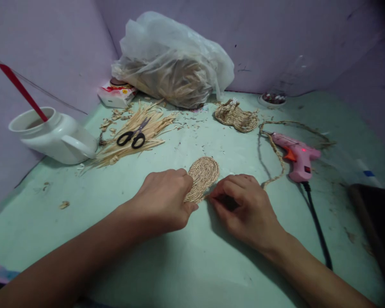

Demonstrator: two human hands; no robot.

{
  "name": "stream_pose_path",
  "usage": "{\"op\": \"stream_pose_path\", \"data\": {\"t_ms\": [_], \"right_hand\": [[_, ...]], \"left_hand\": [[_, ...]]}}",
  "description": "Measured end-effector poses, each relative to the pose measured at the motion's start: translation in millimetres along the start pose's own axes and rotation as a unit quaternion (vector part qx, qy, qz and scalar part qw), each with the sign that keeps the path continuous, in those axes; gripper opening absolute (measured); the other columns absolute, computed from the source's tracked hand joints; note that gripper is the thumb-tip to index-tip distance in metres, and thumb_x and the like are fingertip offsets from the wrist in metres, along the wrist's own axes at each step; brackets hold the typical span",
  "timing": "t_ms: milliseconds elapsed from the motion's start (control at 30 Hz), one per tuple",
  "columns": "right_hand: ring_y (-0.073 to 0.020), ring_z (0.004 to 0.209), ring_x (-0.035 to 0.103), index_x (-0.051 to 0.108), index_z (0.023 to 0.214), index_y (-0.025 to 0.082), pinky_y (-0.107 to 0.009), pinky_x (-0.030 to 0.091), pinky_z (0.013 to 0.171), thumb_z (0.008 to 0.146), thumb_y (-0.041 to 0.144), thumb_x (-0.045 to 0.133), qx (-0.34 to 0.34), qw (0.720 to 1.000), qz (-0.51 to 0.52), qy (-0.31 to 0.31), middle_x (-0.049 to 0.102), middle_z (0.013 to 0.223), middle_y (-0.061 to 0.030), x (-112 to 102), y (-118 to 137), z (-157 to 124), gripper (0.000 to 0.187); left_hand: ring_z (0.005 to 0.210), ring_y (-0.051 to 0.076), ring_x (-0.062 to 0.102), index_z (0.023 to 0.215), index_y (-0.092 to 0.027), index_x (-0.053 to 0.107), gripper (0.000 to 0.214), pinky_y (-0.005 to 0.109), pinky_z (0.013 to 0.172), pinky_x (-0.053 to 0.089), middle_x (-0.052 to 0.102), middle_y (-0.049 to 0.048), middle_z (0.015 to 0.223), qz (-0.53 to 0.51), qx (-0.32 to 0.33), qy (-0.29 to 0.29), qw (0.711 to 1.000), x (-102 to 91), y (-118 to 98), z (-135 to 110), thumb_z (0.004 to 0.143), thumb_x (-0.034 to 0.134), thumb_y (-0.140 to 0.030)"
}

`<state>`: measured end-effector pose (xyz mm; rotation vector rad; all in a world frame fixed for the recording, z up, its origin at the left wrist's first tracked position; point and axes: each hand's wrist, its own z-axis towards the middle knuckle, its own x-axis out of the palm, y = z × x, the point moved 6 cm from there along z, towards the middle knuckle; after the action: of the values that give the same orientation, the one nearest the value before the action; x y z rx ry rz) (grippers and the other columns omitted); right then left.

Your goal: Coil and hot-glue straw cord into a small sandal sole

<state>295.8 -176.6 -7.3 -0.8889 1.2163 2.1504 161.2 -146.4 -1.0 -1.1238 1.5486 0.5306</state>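
Observation:
An oval coil of braided straw [204, 173], shaped like a sole, lies mid-table. My left hand [168, 196] grips its left and lower edge, with the thumb near the bottom end. Beside the coil's lower right edge, my right hand [244, 201] pinches the braided cord where it leaves the coil. Behind that hand the loose cord [280, 164] runs up and loops around a pink glue gun [300, 156], which lies on its side with a red light showing. Fingers hide part of the coil and the pinched stretch of cord.
Black-handled scissors [134, 136] rest on dry straw strips [154, 122] at left, near a white jug [62, 137] holding a red stick. A plastic bag [176, 64] of dry material, a small box [117, 94] and a finished-looking woven piece [235, 116] stand behind. A black cable [319, 231] trails right.

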Motion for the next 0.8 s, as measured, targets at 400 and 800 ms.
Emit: {"op": "stream_pose_path", "data": {"t_ms": [400,800], "right_hand": [[-0.0174,0.068,0.056,0.069,0.084,0.021,-0.040,0.033,0.078,0.082,0.022,0.055,0.000,0.997,-0.011,0.078,0.066,0.071,-0.0023,-10.7,-2.2,0.7,0.015],[-0.0191,0.071,0.058,0.067,0.079,0.020,-0.042,0.029,0.082,0.084,0.014,0.051,-0.052,0.991,-0.101,0.075,0.069,0.074,-0.0020,-8.9,-0.9,0.7,0.018]], "left_hand": [[0.073,0.020,0.056,0.076,-0.021,0.055,0.017,0.031,0.054,0.027,0.062,0.0030,0.085,0.016,-0.003,0.012,1.000,-1.2,2.1,-1.6,0.075,0.054,-0.038],[0.074,0.020,0.056,0.074,-0.022,0.055,0.017,0.031,0.054,0.028,0.062,0.0026,0.085,0.008,-0.008,0.014,1.000,-1.1,2.5,0.6,0.073,0.056,-0.039]]}}
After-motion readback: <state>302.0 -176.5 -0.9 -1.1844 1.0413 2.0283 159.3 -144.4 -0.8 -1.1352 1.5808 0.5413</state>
